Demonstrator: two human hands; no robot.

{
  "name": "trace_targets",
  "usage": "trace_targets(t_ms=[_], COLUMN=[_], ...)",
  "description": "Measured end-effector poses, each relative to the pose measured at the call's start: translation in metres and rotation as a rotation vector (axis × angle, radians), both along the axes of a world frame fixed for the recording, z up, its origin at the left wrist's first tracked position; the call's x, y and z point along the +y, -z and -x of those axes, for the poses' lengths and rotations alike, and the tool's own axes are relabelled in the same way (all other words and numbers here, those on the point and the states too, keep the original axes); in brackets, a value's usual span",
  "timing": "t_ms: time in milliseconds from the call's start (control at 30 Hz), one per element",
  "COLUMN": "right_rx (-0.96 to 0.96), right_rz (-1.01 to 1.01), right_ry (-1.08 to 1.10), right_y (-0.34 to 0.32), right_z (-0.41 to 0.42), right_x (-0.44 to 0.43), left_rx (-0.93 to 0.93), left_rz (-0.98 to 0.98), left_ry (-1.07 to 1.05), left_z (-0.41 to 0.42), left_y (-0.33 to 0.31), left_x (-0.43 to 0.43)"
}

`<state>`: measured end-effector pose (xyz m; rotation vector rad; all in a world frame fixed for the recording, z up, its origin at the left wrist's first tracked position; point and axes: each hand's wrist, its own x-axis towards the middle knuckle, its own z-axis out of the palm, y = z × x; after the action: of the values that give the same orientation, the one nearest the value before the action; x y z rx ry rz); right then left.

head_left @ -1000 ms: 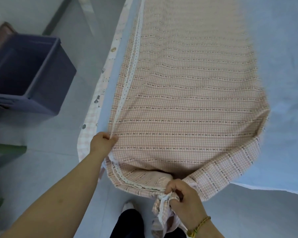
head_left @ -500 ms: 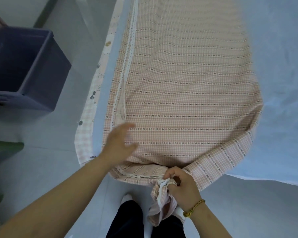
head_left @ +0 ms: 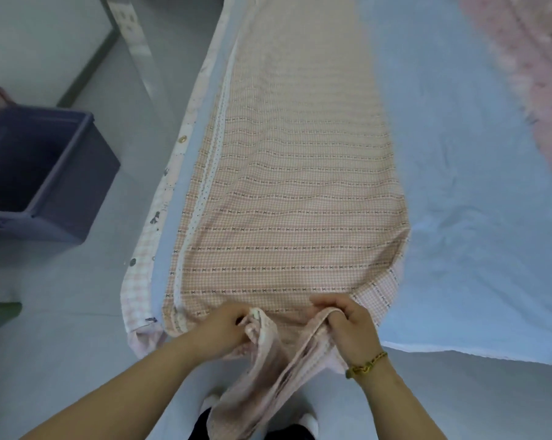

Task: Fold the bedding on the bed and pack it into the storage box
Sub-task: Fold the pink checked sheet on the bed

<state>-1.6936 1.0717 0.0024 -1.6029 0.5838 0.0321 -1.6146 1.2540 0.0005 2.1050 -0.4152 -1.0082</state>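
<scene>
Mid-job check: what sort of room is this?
Probably a bedroom: a blue-sheeted bed, pink checked bedding laid along it, its near end gripped by the left hand and right hand, and an open purple storage box on the floor beside.

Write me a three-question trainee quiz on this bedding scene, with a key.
1. True or false: the left hand and the right hand both grip the near end of the pink checked sheet.
2. The purple storage box stands: A) under the sheet; B) on the floor left of the bed; C) on a chair.
3. Fill in: the bracelet is on the ___ wrist.
Key: 1 true; 2 B; 3 right.
</scene>
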Motion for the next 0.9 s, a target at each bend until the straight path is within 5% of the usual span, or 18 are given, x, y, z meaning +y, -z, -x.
trace_targets(t_ms=[167,367,600,900], right_rx=[0.017,-0.104,-0.038,0.155], right_rz=[0.050,0.094,0.099,0.085], right_ry=[0.351,0.576,0.628,0.703], right_y=[-0.036,-0.110,-0.120,-0.057], right_z=[0.017,0.031,-0.026,-0.196], right_x=[-0.091,-0.185,-0.225,-0.249], left_rx=[-0.149,-0.184,-0.162,0.019], left_rz=[-0.104,0.014,0.139,0.000], left_ry=[-0.480,-0.835,-0.849,-0.676], left_z=[-0.032,-0.067,-0.115,-0.238], left_y=[-0.035,-0.081,-0.073,-0.002], left_x=[0.020,0.026,-0.003,-0.020])
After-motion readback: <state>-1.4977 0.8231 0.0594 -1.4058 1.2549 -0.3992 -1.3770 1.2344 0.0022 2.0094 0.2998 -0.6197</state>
